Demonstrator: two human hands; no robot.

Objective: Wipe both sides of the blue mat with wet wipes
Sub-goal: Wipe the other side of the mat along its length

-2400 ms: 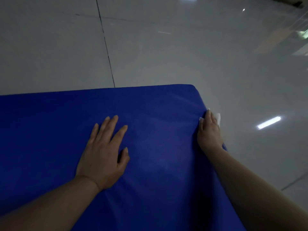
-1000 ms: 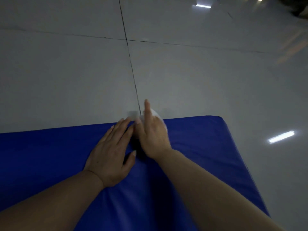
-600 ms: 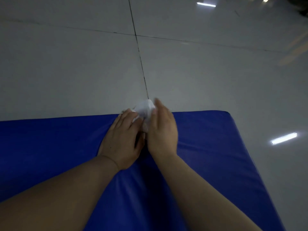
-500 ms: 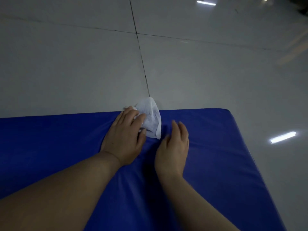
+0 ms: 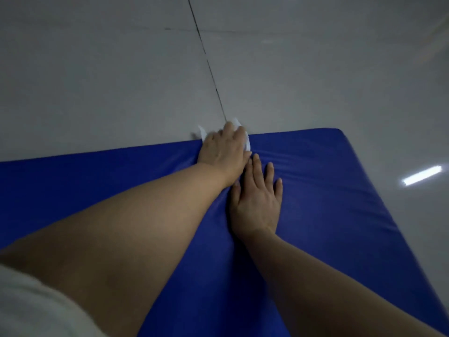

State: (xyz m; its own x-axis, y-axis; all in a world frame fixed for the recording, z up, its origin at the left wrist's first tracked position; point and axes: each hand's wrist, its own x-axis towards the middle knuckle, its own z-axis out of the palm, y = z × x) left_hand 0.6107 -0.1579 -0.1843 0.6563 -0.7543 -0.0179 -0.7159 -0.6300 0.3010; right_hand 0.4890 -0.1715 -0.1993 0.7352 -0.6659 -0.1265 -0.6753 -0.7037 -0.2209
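The blue mat (image 5: 340, 203) lies flat on the floor, its far right corner in view. My left hand (image 5: 222, 148) reaches to the mat's far edge and holds a white wet wipe (image 5: 247, 141) against it, fingers bent over the edge. Bits of the wipe stick out on both sides of the hand. My right hand (image 5: 256, 200) lies flat on the mat just behind the left hand, fingers straight and spread, holding nothing.
Glossy grey floor tiles (image 5: 97, 81) surround the mat, with a dark grout line (image 5: 209, 66) running away from the far edge. A ceiling light reflects on the floor (image 5: 421, 175) at the right. A pale sleeve (image 5: 31, 305) shows at the lower left.
My right hand passed the wipe to my left hand and dropped flat onto the mat. My left hand then pushed the wipe forward to the mat's far edge.
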